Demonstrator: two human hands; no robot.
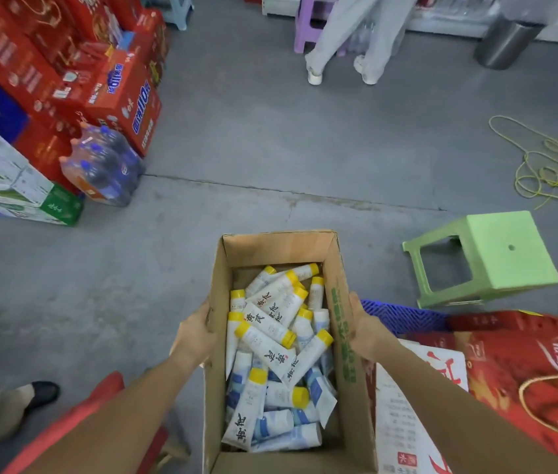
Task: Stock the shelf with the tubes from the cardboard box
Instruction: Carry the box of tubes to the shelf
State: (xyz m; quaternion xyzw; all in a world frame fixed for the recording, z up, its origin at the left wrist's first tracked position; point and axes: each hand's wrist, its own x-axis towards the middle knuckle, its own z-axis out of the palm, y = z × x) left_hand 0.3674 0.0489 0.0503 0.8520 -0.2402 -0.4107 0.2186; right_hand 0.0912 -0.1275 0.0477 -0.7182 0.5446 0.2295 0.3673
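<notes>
Black Chinese characters ran down the white, yellow-capped tubes (270, 340), which lay jumbled with blue-and-white ones inside the open cardboard box (270, 248). Green Chinese print marked the box's right wall. A red carton (123, 104) well off to the left showed a large "110". Both forearms reached forward. The left hand (199, 331) and right hand (366, 331) pressed flat against the box's opposite side walls, thumbs straight along the card. A green stool (507, 248) stood near the right
</notes>
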